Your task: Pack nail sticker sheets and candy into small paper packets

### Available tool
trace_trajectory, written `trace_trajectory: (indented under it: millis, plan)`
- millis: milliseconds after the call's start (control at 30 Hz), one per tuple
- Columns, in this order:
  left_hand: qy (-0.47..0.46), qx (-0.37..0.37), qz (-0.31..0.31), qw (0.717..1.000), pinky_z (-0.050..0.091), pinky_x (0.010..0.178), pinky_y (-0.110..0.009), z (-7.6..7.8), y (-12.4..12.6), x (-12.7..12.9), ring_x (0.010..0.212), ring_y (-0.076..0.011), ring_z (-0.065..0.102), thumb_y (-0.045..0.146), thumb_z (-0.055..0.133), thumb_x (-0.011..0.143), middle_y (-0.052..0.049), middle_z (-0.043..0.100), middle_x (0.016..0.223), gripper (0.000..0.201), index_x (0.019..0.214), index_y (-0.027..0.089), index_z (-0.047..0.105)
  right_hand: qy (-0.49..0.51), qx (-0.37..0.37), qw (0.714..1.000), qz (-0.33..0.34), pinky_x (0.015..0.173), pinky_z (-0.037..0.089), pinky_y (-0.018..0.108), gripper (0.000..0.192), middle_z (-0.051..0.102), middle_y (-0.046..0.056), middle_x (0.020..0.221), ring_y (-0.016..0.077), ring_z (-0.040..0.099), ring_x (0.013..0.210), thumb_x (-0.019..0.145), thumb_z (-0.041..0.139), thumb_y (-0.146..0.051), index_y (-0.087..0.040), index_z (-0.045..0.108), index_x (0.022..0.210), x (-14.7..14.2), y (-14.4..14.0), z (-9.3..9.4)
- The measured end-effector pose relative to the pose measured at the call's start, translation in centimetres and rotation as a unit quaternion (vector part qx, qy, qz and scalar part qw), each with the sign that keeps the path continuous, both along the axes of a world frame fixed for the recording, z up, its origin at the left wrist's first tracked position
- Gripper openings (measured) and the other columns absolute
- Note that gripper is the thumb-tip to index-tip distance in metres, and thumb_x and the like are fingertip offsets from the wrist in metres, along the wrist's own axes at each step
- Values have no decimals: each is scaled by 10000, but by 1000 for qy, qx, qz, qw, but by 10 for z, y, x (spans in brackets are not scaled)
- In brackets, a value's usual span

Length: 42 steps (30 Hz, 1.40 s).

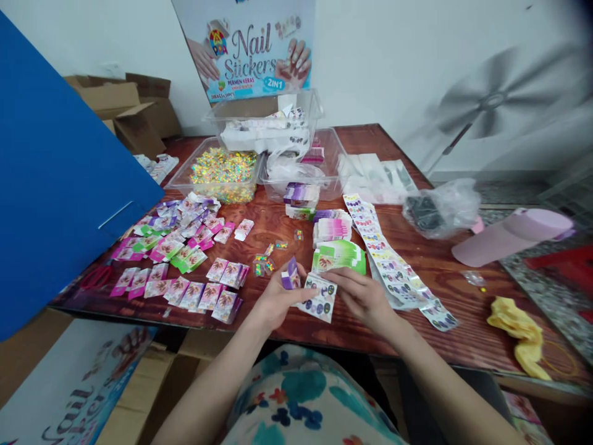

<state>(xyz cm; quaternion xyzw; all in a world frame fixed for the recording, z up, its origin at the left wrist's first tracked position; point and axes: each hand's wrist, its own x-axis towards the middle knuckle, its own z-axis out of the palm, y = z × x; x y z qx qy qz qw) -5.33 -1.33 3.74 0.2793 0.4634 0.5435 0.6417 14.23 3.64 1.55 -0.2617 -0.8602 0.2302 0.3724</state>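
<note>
Near the table's front edge, my left hand (277, 301) is closed around a small folded purple card (292, 275), and its thumb lies on a white nail sticker sheet (319, 308) printed with dark oval designs. My right hand (364, 295) pinches the upper right edge of that sheet, its other fingers curled underneath. Just beyond both hands lie a fanned stack of green cards (347, 254) and a stack of pink cards (332, 230). Small candy packets (265, 266) lie beyond my left hand. A long strip of nail stickers (377, 247) runs past my right hand.
Finished-looking card packets (178, 238) cover the table's left side. Behind stand a clear tub of colourful candies (222, 179) and a tub of sticker strips (266, 133). At right are a pink bottle (509, 238), yellow cloth (519, 334) and plastic bag (445, 210).
</note>
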Motion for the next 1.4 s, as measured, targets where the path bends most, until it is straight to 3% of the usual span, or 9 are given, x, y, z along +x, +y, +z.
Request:
trace_trajectory:
  millis: [133, 267, 733, 833, 933, 1033, 1133, 1267, 1400]
  plan:
    - [-9, -21, 51, 998, 442, 665, -219, -5, -3, 3, 647, -77, 551, 157, 867, 450, 54, 595, 715, 445, 792, 163, 583, 45, -92, 995, 23, 875, 544, 341, 314, 705, 85, 1064, 197, 674, 984, 952, 463, -190, -243, 652, 1198, -2, -3, 9]
    - [-4, -29, 83, 996, 438, 647, -219, -5, 1, 3, 628, -82, 551, 143, 841, 457, 55, 587, 668, 382, 735, 158, 579, -11, -148, 984, 103, 982, 488, 404, 392, 637, 100, 1262, 249, 597, 1169, 955, 492, -263, -256, 552, 1342, -1, -9, 15]
    - [-125, -153, 32, 980, 557, 609, -329, -12, -3, -12, 630, -165, 622, 344, 849, 558, -15, 652, 685, 312, 721, 173, 645, -90, -21, 992, 80, 929, 542, 355, 429, 595, 108, 1277, 230, 631, 1097, 953, 499, -372, -293, 524, 1374, -12, -13, -9]
    - [-107, -152, 58, 981, 560, 612, -307, -16, -12, -14, 638, -153, 627, 258, 879, 496, 10, 647, 674, 336, 708, 187, 628, -96, -44, 986, 133, 901, 546, 349, 385, 623, 124, 1220, 228, 646, 1051, 977, 433, -386, -254, 599, 1298, -19, -11, -10]
    - [-66, -140, 105, 982, 522, 527, -260, -23, -20, -16, 574, -135, 610, 168, 876, 406, 28, 628, 642, 410, 714, 182, 606, -77, -63, 984, 149, 888, 536, 347, 416, 667, 112, 1122, 225, 657, 1007, 989, 370, -435, -222, 664, 1192, -33, 9, -10]
    - [-28, -117, 146, 982, 485, 470, -234, -32, -24, -16, 525, -112, 580, 180, 859, 413, 44, 601, 637, 431, 738, 166, 576, -129, -33, 991, 17, 894, 513, 339, 298, 687, 98, 1080, 223, 648, 999, 976, 441, -302, -205, 681, 1123, -58, 51, -11]
    - [-1, -102, 176, 979, 483, 465, -227, -39, -23, -15, 523, -97, 562, 182, 841, 437, 57, 570, 647, 425, 746, 165, 550, -279, -18, 957, -74, 888, 479, 340, 322, 668, 163, 1095, 245, 633, 1000, 918, 436, -93, -126, 670, 1136, -88, 101, -15]
    - [14, -97, 211, 972, 483, 464, -225, -43, -19, -15, 515, -83, 539, 175, 822, 448, 66, 540, 654, 416, 750, 170, 537, -321, -39, 944, -60, 828, 471, 329, 269, 693, 189, 936, 263, 659, 903, 817, 518, -4, -91, 721, 972, -115, 147, -23]
    - [15, -67, 252, 965, 494, 498, -226, -45, -15, -18, 541, -78, 528, 178, 803, 487, 65, 537, 675, 406, 792, 174, 535, -314, -66, 946, -55, 795, 481, 319, 171, 698, 190, 939, 256, 675, 851, 787, 574, -19, -94, 720, 835, -120, 153, -20]
